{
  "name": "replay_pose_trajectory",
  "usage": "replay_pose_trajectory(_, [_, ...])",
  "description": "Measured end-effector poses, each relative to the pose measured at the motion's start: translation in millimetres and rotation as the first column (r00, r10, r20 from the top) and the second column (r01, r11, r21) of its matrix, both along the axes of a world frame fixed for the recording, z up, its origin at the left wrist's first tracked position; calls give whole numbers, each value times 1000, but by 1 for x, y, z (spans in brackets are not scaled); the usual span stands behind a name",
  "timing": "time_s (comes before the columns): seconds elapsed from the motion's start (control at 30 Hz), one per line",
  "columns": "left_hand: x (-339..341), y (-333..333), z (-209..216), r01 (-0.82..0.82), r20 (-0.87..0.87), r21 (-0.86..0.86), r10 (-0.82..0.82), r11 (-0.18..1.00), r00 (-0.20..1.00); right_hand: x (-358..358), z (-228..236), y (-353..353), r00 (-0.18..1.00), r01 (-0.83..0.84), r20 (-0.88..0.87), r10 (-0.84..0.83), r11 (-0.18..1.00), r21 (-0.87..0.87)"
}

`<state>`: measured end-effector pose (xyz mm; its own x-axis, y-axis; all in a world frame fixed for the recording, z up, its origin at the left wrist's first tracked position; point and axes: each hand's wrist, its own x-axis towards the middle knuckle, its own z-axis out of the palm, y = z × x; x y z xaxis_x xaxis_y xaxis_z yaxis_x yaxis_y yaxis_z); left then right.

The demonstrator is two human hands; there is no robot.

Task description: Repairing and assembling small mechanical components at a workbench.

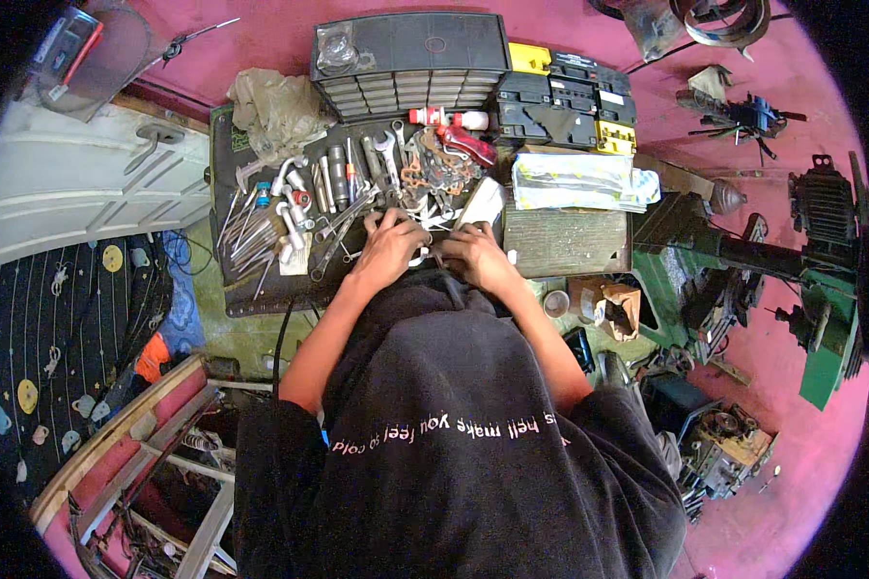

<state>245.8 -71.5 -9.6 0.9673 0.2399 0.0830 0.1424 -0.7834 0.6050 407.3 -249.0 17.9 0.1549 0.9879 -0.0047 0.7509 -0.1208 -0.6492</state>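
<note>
At the near edge of the dark workbench [270, 301], my left hand [393, 247] has its fingers curled downward, and my right hand [477, 257] faces it, closed too. A small pale, shiny piece [418, 257] shows between them; its kind is too small to tell, and the fingertips are partly hidden. Just beyond the hands lie loose wrenches and a large open-ended wrench [388, 154]. Right of these are flat brownish gaskets [434, 166]. A white object [483, 205] lies beyond my right hand. Sockets and socket handles [294, 212] are spread to the left of my left hand.
A dark drawer cabinet [410, 43] stands at the back, beside black-and-yellow cases [565, 96]. A red-handled tool [466, 145] lies before it. To the right are a ribbed board [568, 241] and green machine [681, 270]. A metal frame [179, 454] stands lower left.
</note>
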Motion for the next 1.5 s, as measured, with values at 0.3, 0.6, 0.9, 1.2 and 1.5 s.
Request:
replay_pose_trajectory(0.3, [6, -5, 21, -1, 6, -123, 2, 992, 1000, 5, 34, 0, 999, 3, 36, -2, 1000, -15])
replay_pose_trajectory(0.6, [2, 2, 14, -146, 36, -214, 157, 966, 987, 10, 47, 12, 998, -24, 65, 23, 1000, 11])
replay_pose_trajectory(0.9, [5, -4, 35, -167, 147, -129, 186, 977, 972, 12, 49, 19, 997, 82, -13, -81, 982, 172])
replay_pose_trajectory(1.2, [0, -3, 85, -194, 274, -157, 231, 968, 934, 10, 94, 36, 995, 97, -13, -97, 956, 278])
replay_pose_trajectory(1.5, [-11, -1, 109, -307, 269, -193, 352, 932, 897, 17, 122, 37, 997, 71, -15, -69, 976, 206])
